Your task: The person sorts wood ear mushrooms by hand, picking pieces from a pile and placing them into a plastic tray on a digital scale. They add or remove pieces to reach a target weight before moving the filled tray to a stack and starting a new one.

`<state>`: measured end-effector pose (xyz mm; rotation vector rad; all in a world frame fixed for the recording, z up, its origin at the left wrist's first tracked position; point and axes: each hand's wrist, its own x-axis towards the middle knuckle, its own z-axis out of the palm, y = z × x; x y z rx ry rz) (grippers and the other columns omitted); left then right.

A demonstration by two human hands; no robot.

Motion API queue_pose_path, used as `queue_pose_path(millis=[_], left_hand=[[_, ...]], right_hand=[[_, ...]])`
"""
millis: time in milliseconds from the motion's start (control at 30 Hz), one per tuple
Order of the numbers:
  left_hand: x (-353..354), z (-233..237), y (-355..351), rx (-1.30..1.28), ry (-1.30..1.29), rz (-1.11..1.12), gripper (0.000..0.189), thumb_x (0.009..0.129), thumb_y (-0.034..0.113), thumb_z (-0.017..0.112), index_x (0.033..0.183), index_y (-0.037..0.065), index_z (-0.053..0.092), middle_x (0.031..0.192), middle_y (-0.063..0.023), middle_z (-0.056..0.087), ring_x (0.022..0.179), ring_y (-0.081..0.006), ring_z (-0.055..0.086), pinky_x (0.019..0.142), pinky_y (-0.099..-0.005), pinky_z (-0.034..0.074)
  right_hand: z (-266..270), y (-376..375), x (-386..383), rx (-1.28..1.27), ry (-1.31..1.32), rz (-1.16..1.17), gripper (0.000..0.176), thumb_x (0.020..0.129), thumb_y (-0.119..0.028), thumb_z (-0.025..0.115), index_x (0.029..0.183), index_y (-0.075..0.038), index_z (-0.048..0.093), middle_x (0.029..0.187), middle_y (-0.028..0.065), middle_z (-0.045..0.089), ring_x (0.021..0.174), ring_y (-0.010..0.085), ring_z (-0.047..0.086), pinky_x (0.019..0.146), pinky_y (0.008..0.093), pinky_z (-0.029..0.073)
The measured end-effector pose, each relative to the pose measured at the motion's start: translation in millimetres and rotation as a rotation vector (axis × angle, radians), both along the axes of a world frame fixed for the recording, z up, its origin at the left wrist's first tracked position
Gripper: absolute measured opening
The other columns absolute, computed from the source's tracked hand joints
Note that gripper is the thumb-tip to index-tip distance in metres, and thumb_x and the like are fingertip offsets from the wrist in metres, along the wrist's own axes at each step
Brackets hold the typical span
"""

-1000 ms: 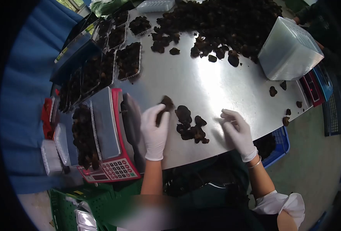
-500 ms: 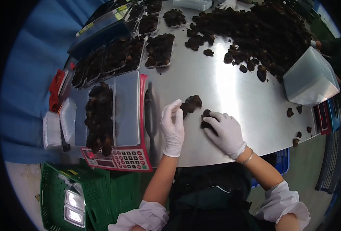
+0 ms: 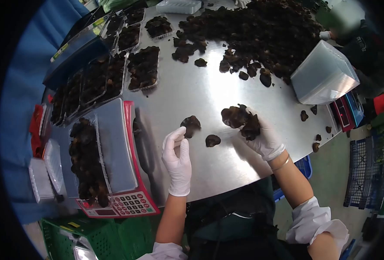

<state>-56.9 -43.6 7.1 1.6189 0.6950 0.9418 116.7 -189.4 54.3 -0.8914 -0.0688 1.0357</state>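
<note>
Mushrooms are held in the right hand, right of centre; the left hand, fingers narrowly parted, is beside another piece

A: What is hidden by the hands?
B: Dark pieces cover most of the right hand's fingers. Whether the left hand touches the dark piece by its fingertips is unclear.

A: Cut off?
B: Another person's gloved hand, at the top edge; a green crate, at the bottom.

A: Blurred or too small?
B: The co-worker's head is blurred; the scale's display is unreadable.
</note>
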Motion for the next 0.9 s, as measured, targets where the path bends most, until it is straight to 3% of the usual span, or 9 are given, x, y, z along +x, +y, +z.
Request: queue_pose_path(millis=[200, 367, 433, 600, 667, 700, 767, 800, 900], left_hand=[[3.5, 0.9, 0.7, 0.089, 0.031, 0.011, 0.025, 0.090, -0.002, 0.059, 0.114, 0.002, 0.065, 0.110, -0.0089, 0.064, 0.099, -0.0193, 0.062, 0.087, -0.0312, 0.051], [7.1, -28.9, 5.5, 0.386, 0.272, 0.098, 0.030, 0.082, 0.006, 0.065, 0.112, 0.003, 0.063, 0.108, -0.0171, 0.065, 0.100, -0.0346, 0.063, 0.084, -0.0439, 0.050], [22.2, -47.3, 0.8, -0.125, -0.108, 0.042, 0.028, 0.083, 0.008, 0.064, 0.110, 0.002, 0.062, 0.107, -0.0189, 0.066, 0.100, -0.0362, 0.064, 0.081, -0.0443, 0.050], [47.0, -83.4, -1.6, 0.020, -0.157, 0.141, 0.032, 0.081, 0.011, 0.063, 0.111, 0.001, 0.062, 0.098, -0.0196, 0.068, 0.096, -0.0400, 0.064, 0.080, -0.0468, 0.051], [44.9, -89.4, -2.2, 0.242, 0.409, -0.015, 0.040, 0.078, 0.013, 0.066, 0.115, -0.001, 0.060, 0.104, -0.0221, 0.065, 0.102, -0.0420, 0.061, 0.087, -0.0471, 0.049], [40.8, -83.9, -1.5, 0.246, 0.401, -0.003, 0.040, 0.078, 0.013, 0.066, 0.115, -0.001, 0.060, 0.104, -0.0221, 0.065, 0.102, -0.0420, 0.061, 0.087, -0.0471, 0.049], [32.3, -65.1, -6.2, 0.171, 0.000, 0.221, 0.043, 0.077, 0.010, 0.066, 0.118, -0.002, 0.059, 0.114, -0.0259, 0.060, 0.111, -0.0441, 0.055, 0.094, -0.0472, 0.045], [20.3, -62.4, -5.9, -0.155, -0.260, 0.013, 0.041, 0.080, 0.006, 0.063, 0.119, -0.003, 0.057, 0.123, -0.0273, 0.055, 0.117, -0.0447, 0.051, 0.099, -0.0464, 0.042], [-18.1, -23.1, -0.8, -0.009, -0.360, 0.023, 0.038, 0.098, 0.022, 0.052, 0.127, -0.002, 0.051, 0.122, -0.0190, 0.056, 0.111, -0.0331, 0.057, 0.093, -0.0387, 0.047]], right_hand=[[35.0, 34.9, -26.3, -0.033, 0.178, 0.059, 0.033, 0.103, -0.028, 0.051, 0.126, -0.006, 0.059, 0.106, 0.0034, 0.063, 0.076, 0.0094, 0.055, 0.064, 0.0244, 0.048], [32.5, 87.7, -46.1, 0.123, 0.056, 0.432, 0.030, 0.103, -0.028, 0.049, 0.124, -0.008, 0.058, 0.106, 0.0047, 0.062, 0.080, 0.0114, 0.059, 0.064, 0.0243, 0.049], [47.6, 113.7, -65.6, 0.121, 0.037, 0.522, 0.030, 0.103, -0.028, 0.049, 0.123, -0.008, 0.058, 0.107, 0.0051, 0.062, 0.082, 0.0118, 0.059, 0.064, 0.0238, 0.049], [82.5, 175.7, -116.7, 0.096, -0.096, 0.617, 0.031, 0.102, -0.028, 0.050, 0.122, -0.007, 0.059, 0.106, 0.0041, 0.063, 0.081, 0.0107, 0.058, 0.066, 0.0250, 0.049], [91.5, 196.3, -133.7, 0.131, -0.146, 0.614, 0.029, 0.102, -0.028, 0.050, 0.119, -0.008, 0.062, 0.103, 0.0030, 0.065, 0.081, 0.0119, 0.059, 0.067, 0.0263, 0.050], [97.0, 204.0, -143.4, 0.135, -0.156, 0.624, 0.029, 0.102, -0.028, 0.050, 0.119, -0.008, 0.062, 0.103, 0.0030, 0.065, 0.081, 0.0119, 0.059, 0.067, 0.0263, 0.050], [106.7, 210.7, -152.8, 0.128, -0.047, 0.620, 0.027, 0.101, -0.027, 0.052, 0.116, -0.008, 0.063, 0.098, 0.0023, 0.065, 0.079, 0.0130, 0.060, 0.066, 0.0273, 0.050], [103.9, 211.5, -149.5, 0.159, 0.022, 0.644, 0.025, 0.100, -0.026, 0.055, 0.116, -0.009, 0.063, 0.097, 0.0020, 0.065, 0.077, 0.0137, 0.060, 0.066, 0.0281, 0.051], [101.6, 196.4, -128.3, 0.207, -0.043, 0.677, 0.024, 0.100, -0.027, 0.058, 0.115, -0.009, 0.063, 0.094, 0.0029, 0.065, 0.076, 0.0130, 0.060, 0.066, 0.0284, 0.051]])
